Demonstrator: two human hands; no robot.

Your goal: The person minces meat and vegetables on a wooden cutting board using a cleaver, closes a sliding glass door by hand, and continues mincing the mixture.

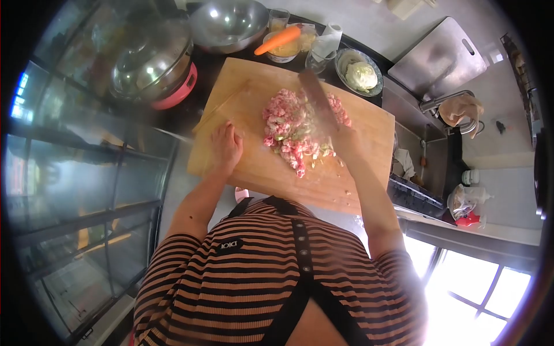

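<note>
A heap of chopped pinkish meat (283, 115), with pale green bits mixed in, lies on a large wooden cutting board (242, 173). My right hand (346, 143) is closed around the handle of a cleaver (319, 102). Its blade, blurred by motion, crosses the right part of the heap; whether it touches the board I cannot tell. Left of the meat, my left hand (228, 144) rests on the board with nothing visible in it, its fingers loosely laid on the wood.
Behind the board stand a metal bowl (231, 26), a carrot (278, 40) across a small bowl, glasses, and a plate with cabbage (362, 76). A pink-based pot (173, 89) is at left. On the right are a sink (404, 109), a faucet (441, 102) and a leaning metal board (441, 57).
</note>
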